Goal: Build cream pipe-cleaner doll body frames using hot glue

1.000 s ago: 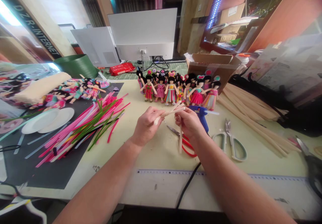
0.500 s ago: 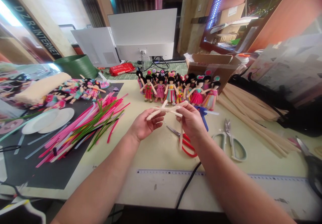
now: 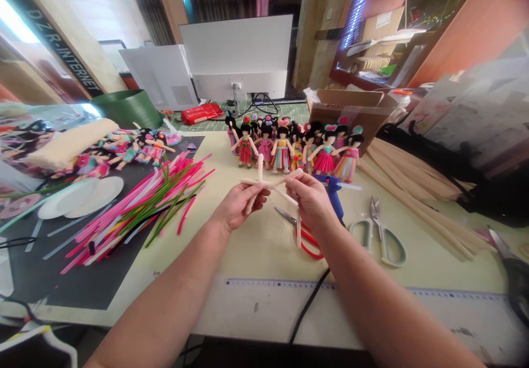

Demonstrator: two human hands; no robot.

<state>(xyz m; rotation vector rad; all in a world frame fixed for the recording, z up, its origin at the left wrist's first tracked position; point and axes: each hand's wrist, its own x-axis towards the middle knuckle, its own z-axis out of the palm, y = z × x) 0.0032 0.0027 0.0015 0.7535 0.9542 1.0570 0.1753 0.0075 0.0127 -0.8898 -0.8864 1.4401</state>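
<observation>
Between my two hands is a cream pipe-cleaner figure [image 3: 268,184], with several thin limbs sticking out from a twisted middle. My left hand [image 3: 243,204] pinches its left end, with one limb standing up beside the thumb and another hanging down. My right hand [image 3: 311,194] pinches a limb at the other end. A pale strip [image 3: 298,233] hangs below the right fingers; whether it joins the figure is hidden. Under the hands lie red-handled scissors [image 3: 309,244], partly covered by the right hand. A blue glue gun [image 3: 334,194] lies just behind that hand.
Finished dolls [image 3: 282,147] stand in rows behind the hands. Coloured pipe cleaners [image 3: 136,205] lie to the left, beige ones [image 3: 417,191] to the right. Grey-handled shears [image 3: 378,233] lie right of my hand. A ruler [image 3: 264,283] and black cable [image 3: 309,302] lie in front.
The figure has turned in my hands: one limb now points up near the left hand, where the limbs lay flatter before. The left fingers have closed further round it.
</observation>
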